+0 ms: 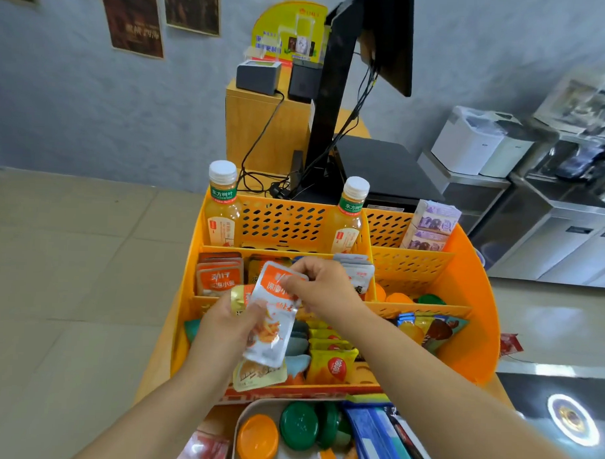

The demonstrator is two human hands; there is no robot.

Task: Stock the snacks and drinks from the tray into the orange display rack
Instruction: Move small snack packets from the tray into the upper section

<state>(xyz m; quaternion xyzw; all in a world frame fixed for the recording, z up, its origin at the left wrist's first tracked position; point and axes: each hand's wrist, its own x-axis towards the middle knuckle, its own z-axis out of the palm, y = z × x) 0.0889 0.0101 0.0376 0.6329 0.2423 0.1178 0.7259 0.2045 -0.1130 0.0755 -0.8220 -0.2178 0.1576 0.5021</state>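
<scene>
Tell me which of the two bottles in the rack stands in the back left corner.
The bottle farthest left, at the rack's back left corner. The other bottle stands further right, against the divider beside the compartment with the purple boxes.

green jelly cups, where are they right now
Head view: two green jelly cups stand in the tray at the bottom edge, right of an orange cup, left of the blue packets.

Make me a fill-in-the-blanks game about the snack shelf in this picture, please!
1. The display rack is the colour ____.
2. ____ juice bottles stand in the rack's back row.
3. Both hands hold a silver and orange snack ____.
4. The round lids in the tray are orange and ____.

Missing words: orange; two; packet; green
</scene>
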